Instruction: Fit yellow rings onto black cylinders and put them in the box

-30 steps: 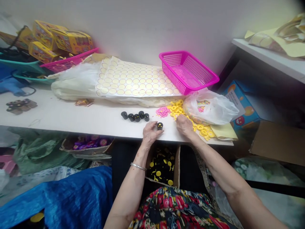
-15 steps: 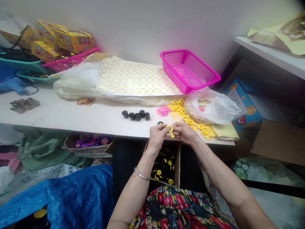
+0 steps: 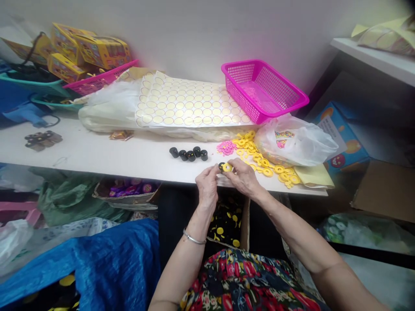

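Note:
My left hand (image 3: pixel 207 183) and my right hand (image 3: pixel 242 175) meet at the white table's front edge (image 3: pixel 129 166). Between their fingertips is a yellow ring (image 3: pixel 227 167) set against a small black cap (image 3: pixel 221 166). The right hand pinches the ring; the left hand's fingers close on the black cap. A row of several black caps (image 3: pixel 189 153) stands just behind. A pile of yellow rings (image 3: pixel 262 160) and a small heap of pink bits (image 3: pixel 226 147) lie to the right of them.
A pink basket (image 3: pixel 263 90) and sheets of round stickers (image 3: pixel 191 106) lie at the back. A white plastic bag (image 3: pixel 296 140) sits right. Yellow boxes (image 3: pixel 87 49) are stacked far left. A cardboard box of black and yellow parts (image 3: pixel 227 224) sits below the table.
One second ago my right hand was at the ring pile and my left on a black cap. Both hands then held a yellow ring; now the ring is at the cap.

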